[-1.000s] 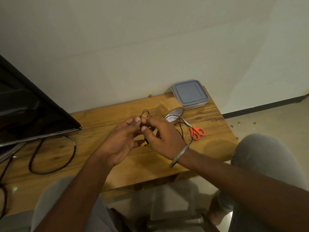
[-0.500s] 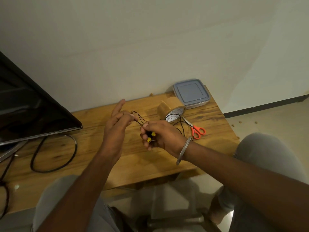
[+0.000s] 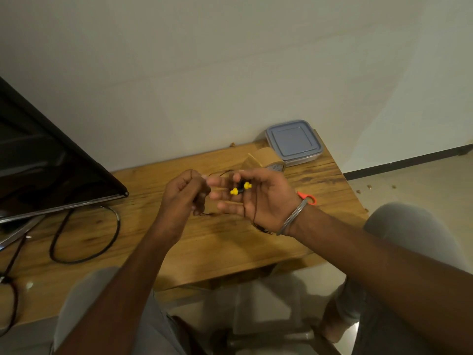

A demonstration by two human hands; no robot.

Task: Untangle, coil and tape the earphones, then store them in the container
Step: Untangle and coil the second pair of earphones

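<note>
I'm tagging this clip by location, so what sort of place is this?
Probably a home or small-office desk corner: a wooden table against a plain wall, a dark monitor on it, and a cable looped beside it.

Left hand (image 3: 184,197) pinches the yellow-tipped black earphones (image 3: 240,188) by their thin cord. The buds lie on the upturned right hand (image 3: 259,199), above the wooden table (image 3: 230,248), with the brown tape roll (image 3: 266,160) just behind.
</note>
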